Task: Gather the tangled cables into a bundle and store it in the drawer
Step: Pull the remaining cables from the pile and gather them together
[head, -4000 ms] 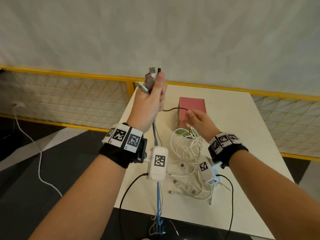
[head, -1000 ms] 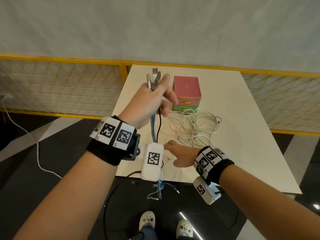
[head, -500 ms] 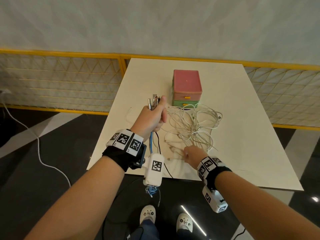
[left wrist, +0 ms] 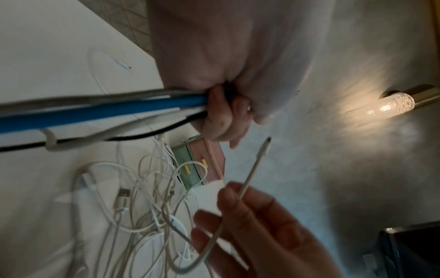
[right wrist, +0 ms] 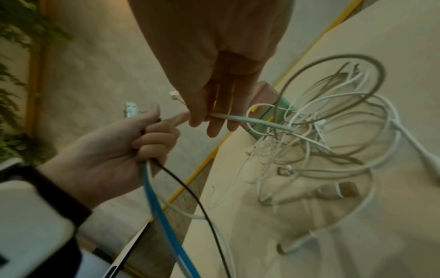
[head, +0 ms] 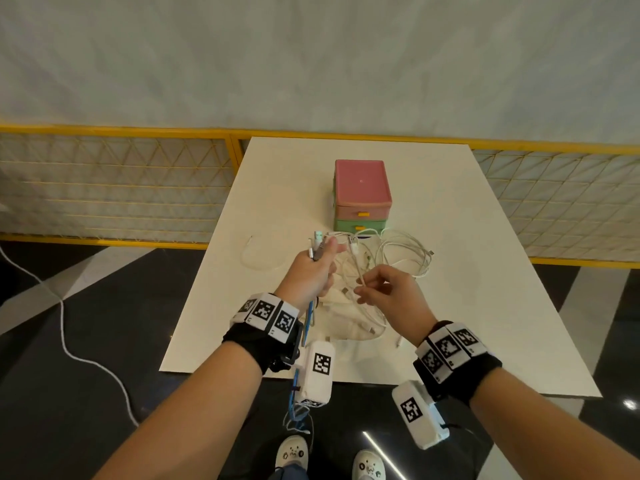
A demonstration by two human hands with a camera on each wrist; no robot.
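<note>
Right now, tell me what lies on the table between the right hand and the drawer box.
In the head view, loose loops of the white cables cover the table between the right hand and the drawer box, reaching its green drawer.

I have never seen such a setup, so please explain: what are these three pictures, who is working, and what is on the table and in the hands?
No machine here: a person works with bare hands, wearing cameras. One picture is from the head, the others from each wrist. The left hand grips several cable ends, among them a blue cable. The right hand pinches one white cable. More white cables lie tangled on the table, before a small drawer box, both drawers closed.
</note>
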